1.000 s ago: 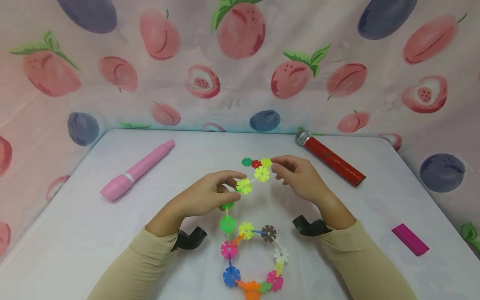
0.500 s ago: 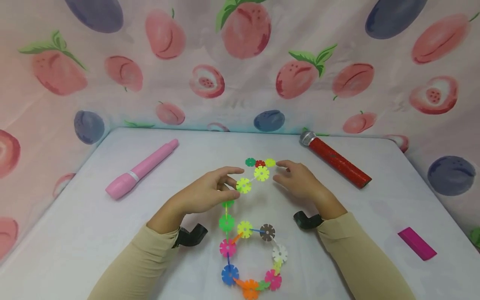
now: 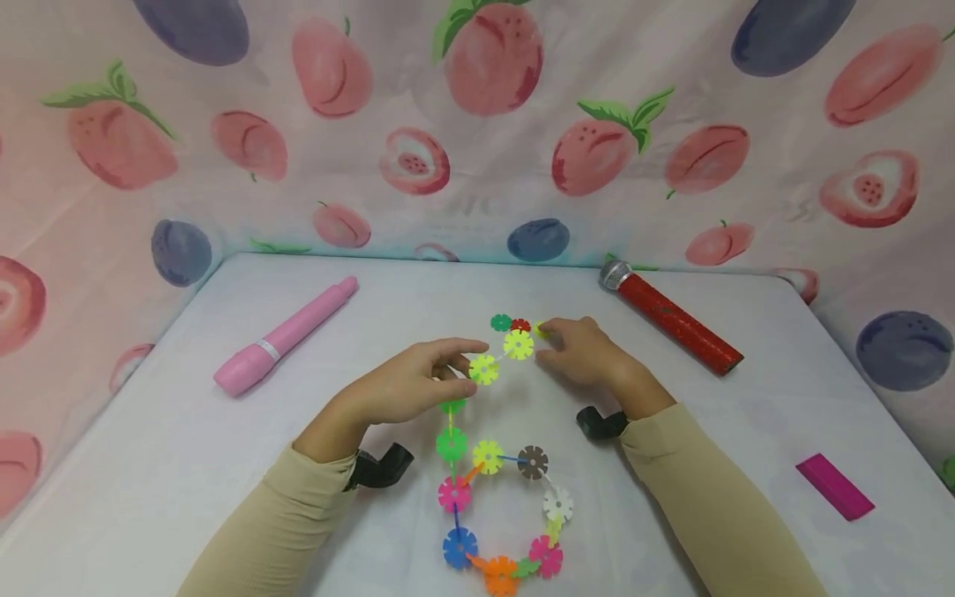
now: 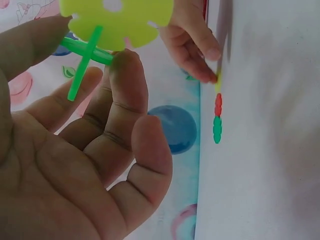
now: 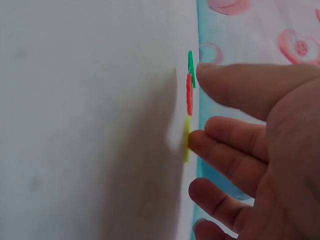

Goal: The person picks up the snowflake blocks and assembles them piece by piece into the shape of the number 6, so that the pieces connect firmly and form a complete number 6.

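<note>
My left hand (image 3: 410, 385) pinches the upper part of a chain of plastic snowflake discs (image 3: 451, 444), raised over the table. In the left wrist view, green discs (image 4: 84, 65) lie between its fingers, just below a yellow one (image 4: 135, 35). Lower down, the chain forms a ring of several colours. My right hand (image 3: 585, 352) reaches to three loose snowflake discs on the table: green (image 3: 501, 322), red (image 3: 520, 326) and yellow (image 5: 187, 137). One fingertip is at the yellow disc, partly hidden in the head view. The thumb stays apart from the fingers.
A pink microphone (image 3: 286, 336) lies at the left of the white table (image 3: 142, 464). At the back right is a red glittery microphone (image 3: 671, 317), and a magenta flat piece (image 3: 835, 487) lies at the right. Peach-printed cloth (image 3: 477, 191) hangs behind.
My right hand drew back a little from the yellow disc, then came left over it, covering part of it. The left hand keeps its hold on the chain.
</note>
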### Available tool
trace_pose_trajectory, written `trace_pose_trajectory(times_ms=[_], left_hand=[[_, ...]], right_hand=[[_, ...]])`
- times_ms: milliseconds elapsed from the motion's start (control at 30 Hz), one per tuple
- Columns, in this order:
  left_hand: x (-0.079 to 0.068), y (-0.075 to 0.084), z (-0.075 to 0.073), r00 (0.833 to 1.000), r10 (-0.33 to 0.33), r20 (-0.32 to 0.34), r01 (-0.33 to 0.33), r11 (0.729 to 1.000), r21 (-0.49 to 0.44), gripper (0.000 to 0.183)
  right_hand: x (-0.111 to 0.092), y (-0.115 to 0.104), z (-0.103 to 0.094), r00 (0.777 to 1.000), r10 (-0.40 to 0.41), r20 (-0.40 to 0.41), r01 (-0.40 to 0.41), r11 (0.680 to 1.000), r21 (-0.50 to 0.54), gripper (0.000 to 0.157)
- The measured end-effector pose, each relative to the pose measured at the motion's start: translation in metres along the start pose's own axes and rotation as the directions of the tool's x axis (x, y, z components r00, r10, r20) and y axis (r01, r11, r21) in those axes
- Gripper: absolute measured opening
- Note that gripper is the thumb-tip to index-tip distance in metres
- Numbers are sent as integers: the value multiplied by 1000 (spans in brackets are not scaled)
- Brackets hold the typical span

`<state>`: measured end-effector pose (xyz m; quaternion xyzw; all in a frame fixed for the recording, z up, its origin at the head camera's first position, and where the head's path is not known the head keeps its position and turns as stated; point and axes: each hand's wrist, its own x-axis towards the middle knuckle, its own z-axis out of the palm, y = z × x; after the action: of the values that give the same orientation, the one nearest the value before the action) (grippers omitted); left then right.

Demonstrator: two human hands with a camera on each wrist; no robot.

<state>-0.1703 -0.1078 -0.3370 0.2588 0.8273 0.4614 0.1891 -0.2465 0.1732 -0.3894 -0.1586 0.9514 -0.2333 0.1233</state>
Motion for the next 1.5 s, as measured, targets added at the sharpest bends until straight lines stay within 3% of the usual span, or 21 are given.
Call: trace_pose_trajectory(times_ms=[267,533,667,867,1067,1267,1500], left_hand=[[0,1,-1,1000,-18,13,17,1000,24,49],[-2,0,-1,999,16,39,-17,1000,17,46],[-3,-1,-2,998,43,48,-44,999,13,43],[-1,-3,-1,999,23,35,-22,999,-32,36],[1,1,3,999,-23,-42,22,999,-32,37],[3,5,8,995,-13,-96,15,1000,21,51],[3,8,11,992,-15,-128,21,998,52,51]], right_hand=[[-23,-9,-8,1000,-11,-1,11,997,-78,34],[-27,-5,-2,1000,-5,5,5,998,-56,44],[-28,-3,-1,1000,17,18,-17,1000,-7,42],[-30,1,-5,999,18,26,-20,997,75,28],[-38,-9,-14,996,-55,-70,68,978,199,12],[-53,-33,-22,963,-147,-227,208,939,275,9],[-66,-49,-24,896,-265,-356,351,914,204,11]])
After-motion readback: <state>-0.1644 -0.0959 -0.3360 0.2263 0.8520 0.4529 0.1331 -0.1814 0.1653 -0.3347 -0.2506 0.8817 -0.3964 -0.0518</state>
